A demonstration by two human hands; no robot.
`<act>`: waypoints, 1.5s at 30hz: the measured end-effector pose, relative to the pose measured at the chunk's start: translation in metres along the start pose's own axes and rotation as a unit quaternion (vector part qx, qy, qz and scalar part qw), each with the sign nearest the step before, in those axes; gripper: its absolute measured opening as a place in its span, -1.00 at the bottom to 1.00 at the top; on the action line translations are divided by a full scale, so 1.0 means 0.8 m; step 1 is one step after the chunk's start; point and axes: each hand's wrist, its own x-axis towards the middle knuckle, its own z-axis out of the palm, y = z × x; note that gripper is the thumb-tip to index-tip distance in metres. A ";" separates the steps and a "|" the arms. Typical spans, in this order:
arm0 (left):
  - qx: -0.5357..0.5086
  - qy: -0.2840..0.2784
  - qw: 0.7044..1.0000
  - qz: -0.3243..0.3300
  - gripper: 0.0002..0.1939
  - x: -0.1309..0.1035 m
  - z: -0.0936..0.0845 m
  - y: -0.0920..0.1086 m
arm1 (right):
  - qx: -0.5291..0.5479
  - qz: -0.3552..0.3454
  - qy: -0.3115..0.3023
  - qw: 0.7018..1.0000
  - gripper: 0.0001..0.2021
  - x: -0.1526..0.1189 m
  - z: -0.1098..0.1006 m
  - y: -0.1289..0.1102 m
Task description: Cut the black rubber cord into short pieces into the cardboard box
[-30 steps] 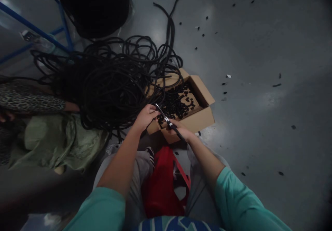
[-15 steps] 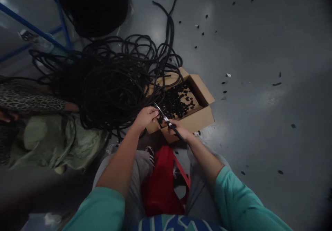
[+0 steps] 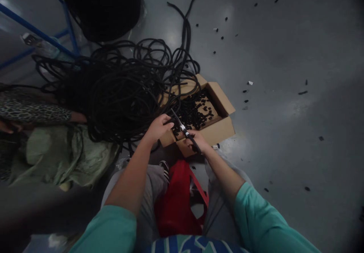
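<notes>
My right hand (image 3: 198, 141) is closed around the dark handles of a pair of shears (image 3: 182, 127). Their slim silver blades point up and left, over the near left side of an open cardboard box (image 3: 223, 127). Short black cut pieces (image 3: 196, 113) are scattered across the box bottom. Just left of the blade tips, my left hand (image 3: 159, 127) has its thumb and fingers curled about a length of black cord, mostly hidden by the hand. A big tangle of black cord (image 3: 122, 90) lies beyond my left hand, some loops hanging over the box.
A large black coil (image 3: 99, 10) stands behind the tangle, beside a blue metal frame (image 3: 68, 25). At left, another person's patterned sleeve (image 3: 34, 107) reaches toward the cord, above green cloth (image 3: 68, 150). A red bag (image 3: 173, 203) sits between my legs. Black bits dot the grey floor (image 3: 284, 131).
My left hand has shifted slightly up, its thumb and fingers now a little further apart. The shears' blades have turned slightly and moved a bit away from the left fingers.
</notes>
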 end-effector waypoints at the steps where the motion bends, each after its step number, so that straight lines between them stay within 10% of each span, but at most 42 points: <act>1: -0.010 0.001 1.000 -0.002 -0.80 0.001 0.000 -0.001 | 0.011 0.000 0.001 1.000 -0.59 0.000 -0.001 -0.001; 14: -0.095 0.094 0.990 -0.054 -0.84 0.004 0.010 0.002 | 0.021 -0.045 -0.060 0.997 -0.46 0.002 -0.010 0.004; 45: -0.025 0.034 0.998 -0.043 -0.90 -0.004 0.014 0.009 | -0.095 -0.096 -0.015 0.991 -0.69 0.006 -0.008 0.005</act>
